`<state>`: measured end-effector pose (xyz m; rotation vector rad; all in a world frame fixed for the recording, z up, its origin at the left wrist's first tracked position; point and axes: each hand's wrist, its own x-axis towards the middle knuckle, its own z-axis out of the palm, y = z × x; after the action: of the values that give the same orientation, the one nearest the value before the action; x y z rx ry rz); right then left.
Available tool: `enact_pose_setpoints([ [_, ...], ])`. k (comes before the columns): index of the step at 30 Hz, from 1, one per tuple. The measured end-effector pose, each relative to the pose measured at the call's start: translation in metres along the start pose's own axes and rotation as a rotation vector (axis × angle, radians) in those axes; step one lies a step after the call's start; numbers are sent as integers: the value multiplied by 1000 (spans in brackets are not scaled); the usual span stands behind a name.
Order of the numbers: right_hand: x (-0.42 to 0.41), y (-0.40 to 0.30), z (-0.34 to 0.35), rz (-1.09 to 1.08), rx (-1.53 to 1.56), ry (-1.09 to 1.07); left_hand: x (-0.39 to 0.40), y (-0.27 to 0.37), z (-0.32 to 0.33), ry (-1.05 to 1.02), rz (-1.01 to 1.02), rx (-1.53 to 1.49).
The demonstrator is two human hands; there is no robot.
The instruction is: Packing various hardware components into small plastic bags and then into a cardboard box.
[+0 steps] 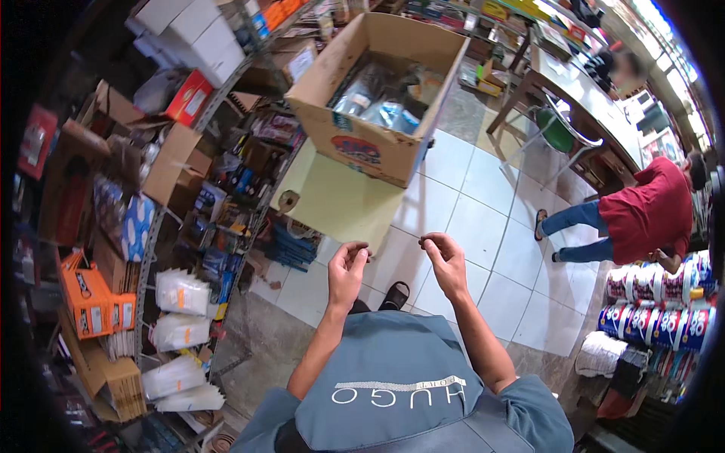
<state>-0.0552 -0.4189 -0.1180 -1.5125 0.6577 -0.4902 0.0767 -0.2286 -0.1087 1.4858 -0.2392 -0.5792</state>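
Observation:
My left hand (346,276) is raised before my chest, its thumb drawn in against curled fingers. At about the same height, my right hand (447,265) has a similar pinched pose, a gap apart from the left. Small dark patches show at the fingertips of both; whether anything thin is pinched there cannot be made out. Beyond the hands, a pale yellow tabletop (340,198) carries a large open cardboard box (362,150). Clear plastic packets (368,102) lie inside the box. A roll of tape (288,201) rests at the tabletop's left edge.
Metal shelving (148,300) packed with cartons and white packets (182,291) lines my left. To the right, a person in a red shirt (645,212) stands by a long desk (589,96) with a green chair (554,130). Paint pails (657,325) are stacked at lower right.

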Motion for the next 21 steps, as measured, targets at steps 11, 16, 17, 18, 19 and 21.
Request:
enact_pose_setpoints([
  [11, 119, -87, -78, -260, -31, 21, 101, 97, 80, -117, 255, 80],
  [16, 207, -132, -93, -386, -139, -75, 166, 145, 96, -81, 377, 98],
  [17, 227, -142, -94, -417, -213, -98, 178, 151, 97, -78, 385, 99],
  [18, 247, -150, -92, -417, -213, -121, 190, 154, 98, -65, 386, 90],
  [19, 266, -157, -90, -416, -212, -146, 202, 156, 97, -48, 386, 106],
  [21, 308, -161, -87, -445, -255, -192, 226, 160, 99, -12, 383, 114],
])
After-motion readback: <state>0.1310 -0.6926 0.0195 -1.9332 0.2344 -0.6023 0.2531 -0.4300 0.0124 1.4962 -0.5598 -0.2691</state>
